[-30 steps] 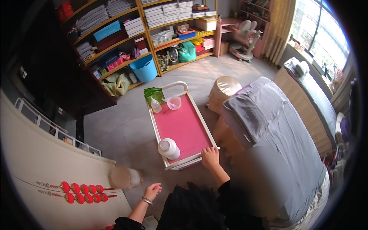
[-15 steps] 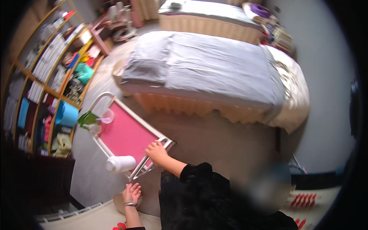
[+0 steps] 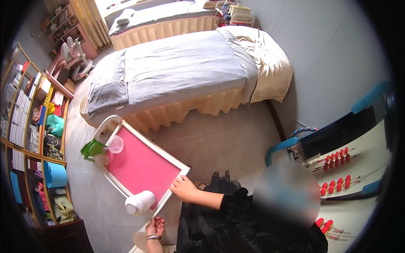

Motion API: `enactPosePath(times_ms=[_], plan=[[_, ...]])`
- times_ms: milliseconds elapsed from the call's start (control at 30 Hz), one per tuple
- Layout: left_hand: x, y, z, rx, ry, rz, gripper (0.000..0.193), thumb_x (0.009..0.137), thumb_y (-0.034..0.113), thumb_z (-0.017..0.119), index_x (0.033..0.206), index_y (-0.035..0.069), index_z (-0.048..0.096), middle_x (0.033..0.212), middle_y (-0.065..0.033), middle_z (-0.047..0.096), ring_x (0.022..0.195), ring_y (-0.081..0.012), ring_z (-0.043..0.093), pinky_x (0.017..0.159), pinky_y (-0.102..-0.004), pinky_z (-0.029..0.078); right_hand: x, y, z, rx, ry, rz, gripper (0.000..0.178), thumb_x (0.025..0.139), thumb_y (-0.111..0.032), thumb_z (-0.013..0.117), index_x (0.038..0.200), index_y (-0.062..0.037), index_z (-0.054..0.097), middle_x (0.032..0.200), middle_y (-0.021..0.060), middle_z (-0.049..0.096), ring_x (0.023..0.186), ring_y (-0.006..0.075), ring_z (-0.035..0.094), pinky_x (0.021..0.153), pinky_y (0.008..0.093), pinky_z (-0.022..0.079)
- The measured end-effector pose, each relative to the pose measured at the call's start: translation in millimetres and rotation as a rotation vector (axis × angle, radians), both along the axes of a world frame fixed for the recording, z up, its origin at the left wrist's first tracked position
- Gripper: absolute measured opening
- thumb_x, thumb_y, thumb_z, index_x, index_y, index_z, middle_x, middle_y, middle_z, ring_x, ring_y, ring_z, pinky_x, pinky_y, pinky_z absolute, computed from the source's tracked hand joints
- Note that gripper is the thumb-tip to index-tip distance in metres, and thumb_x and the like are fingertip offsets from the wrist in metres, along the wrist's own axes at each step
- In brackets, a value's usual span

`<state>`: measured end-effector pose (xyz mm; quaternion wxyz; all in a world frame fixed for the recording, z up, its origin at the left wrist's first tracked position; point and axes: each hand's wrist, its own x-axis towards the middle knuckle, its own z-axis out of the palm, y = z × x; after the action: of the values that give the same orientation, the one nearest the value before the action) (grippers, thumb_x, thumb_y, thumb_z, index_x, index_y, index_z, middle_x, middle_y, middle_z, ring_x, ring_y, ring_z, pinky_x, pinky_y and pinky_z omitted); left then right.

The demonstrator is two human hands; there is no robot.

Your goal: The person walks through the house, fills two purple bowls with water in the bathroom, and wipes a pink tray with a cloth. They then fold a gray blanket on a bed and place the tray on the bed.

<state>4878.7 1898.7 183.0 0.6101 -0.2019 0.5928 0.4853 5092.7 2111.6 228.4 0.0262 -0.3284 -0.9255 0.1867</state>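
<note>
A white-framed trolley (image 3: 145,163) with a pink top stands at the lower left, its near end by my body. My right hand (image 3: 184,189) is closed round the rail at the trolley's near right end. Beside the near left corner, my left hand (image 3: 155,227) is palm up, fingers loosely curled and nothing visible in it. Whether it touches the frame I cannot tell. A white bottle-shaped container (image 3: 140,202) rests at the trolley's near left edge. Toward the far end are a translucent pinkish bowl (image 3: 116,144), a clear cup (image 3: 101,159) and green packets (image 3: 93,149).
A bed (image 3: 181,63) with grey sheets and a beige skirt lies ahead; a second bed (image 3: 162,21) is behind it. Shelves (image 3: 29,130) line the left side, near a white fan (image 3: 76,57). A mirror-like panel (image 3: 358,139) with red ornaments stands at right.
My view has turned right, showing more of the panel. My right hand still grips the trolley rail. My left hand has come nearer the trolley's corner, its fingers more curled.
</note>
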Motion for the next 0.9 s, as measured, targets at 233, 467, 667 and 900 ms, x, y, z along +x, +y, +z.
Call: enactPosePath(times_ms=[233,467,667,900], plan=[[20.3,-1.2,9.9,0.024,0.016,-0.167,0.036,0.087,0.032,0.050,0.088,-0.003,0.057,0.083,-0.0156,0.064,0.067,-0.0244,0.061,0.052,-0.0285,0.047,57.3,-69.1,6.5,-0.041,-0.059,-0.177,0.030,0.070,-0.015,0.059,0.100,-0.0126,0.055,0.093,0.0038,0.054,0.098,0.0206,0.049,0.087,0.0390,0.034],[17.4,28.1,11.5,0.154,0.104,-0.406,0.037,0.089,0.031,0.049,0.091,-0.005,0.057,0.080,-0.0158,0.064,0.065,-0.0237,0.062,0.048,-0.0268,0.044,76.3,-120.8,9.0,-0.172,-0.170,-0.347,0.037,0.073,-0.021,0.061,0.107,-0.0108,0.053,0.100,0.0066,0.055,0.099,0.0234,0.049,0.080,0.0409,0.039],[15.5,84.5,9.0,0.145,0.133,-0.608,0.032,0.090,0.024,0.046,0.095,-0.007,0.055,0.079,-0.0166,0.064,0.066,-0.0236,0.062,0.051,-0.0271,0.046,78.7,-136.8,20.3,-0.295,-0.217,-0.465,0.038,0.076,-0.028,0.061,0.102,-0.0028,0.052,0.089,0.0150,0.060,0.084,0.0312,0.058,0.067,0.0433,0.048],[36.5,177.6,-5.0,0.150,0.288,-0.786,0.032,0.090,0.024,0.048,0.078,-0.004,0.057,0.064,-0.0120,0.060,0.047,-0.0156,0.055,0.041,-0.0243,0.045,78.1,-128.7,18.9,-0.349,-0.101,-0.615,0.036,0.077,-0.027,0.059,0.093,0.0032,0.048,0.080,0.0205,0.061,0.075,0.0351,0.061,0.062,0.0454,0.049]])
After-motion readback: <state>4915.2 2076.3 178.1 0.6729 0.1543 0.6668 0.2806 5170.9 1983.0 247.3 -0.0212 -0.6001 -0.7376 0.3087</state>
